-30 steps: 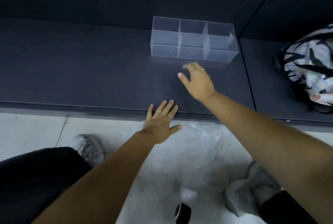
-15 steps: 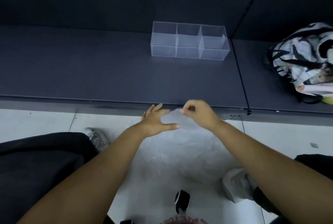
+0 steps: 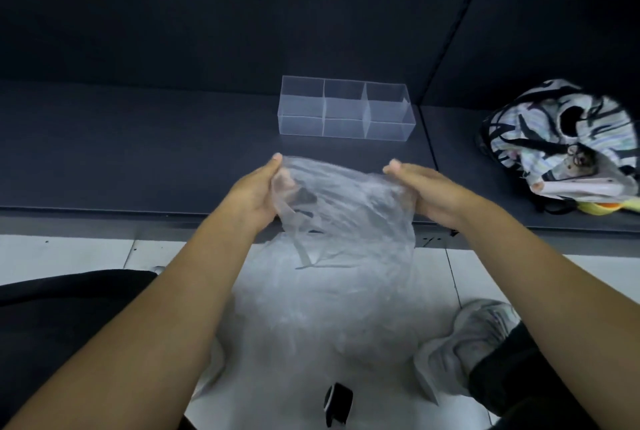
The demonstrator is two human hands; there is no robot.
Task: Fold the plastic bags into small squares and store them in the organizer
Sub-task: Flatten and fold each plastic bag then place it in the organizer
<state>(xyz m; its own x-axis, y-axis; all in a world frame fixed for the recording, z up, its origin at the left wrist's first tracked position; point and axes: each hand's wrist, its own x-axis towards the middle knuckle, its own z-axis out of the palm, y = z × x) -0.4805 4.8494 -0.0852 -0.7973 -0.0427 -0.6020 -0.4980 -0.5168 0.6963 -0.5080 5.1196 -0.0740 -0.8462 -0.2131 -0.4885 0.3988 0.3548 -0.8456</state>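
A clear plastic bag (image 3: 346,208) is gripped by the left hand (image 3: 258,192) and right hand (image 3: 427,192) over the dark table (image 3: 138,152) edge; the organizer (image 3: 346,111) is set behind, above a white tiled floor (image 3: 69,253).

The plastic bag (image 3: 349,211) is thin clear film, crinkly with a slight sheen. The organizer (image 3: 346,126) is smooth, see-through hard plastic. The table (image 3: 138,159) looks matt and dark, maybe laminate, hard to tell. The backpack (image 3: 540,132) is printed cloth.

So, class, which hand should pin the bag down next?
Right, marginally: the right hand lies flatter above the dark tabletop, while the left hand curls round the crumpled clear plastic bag.
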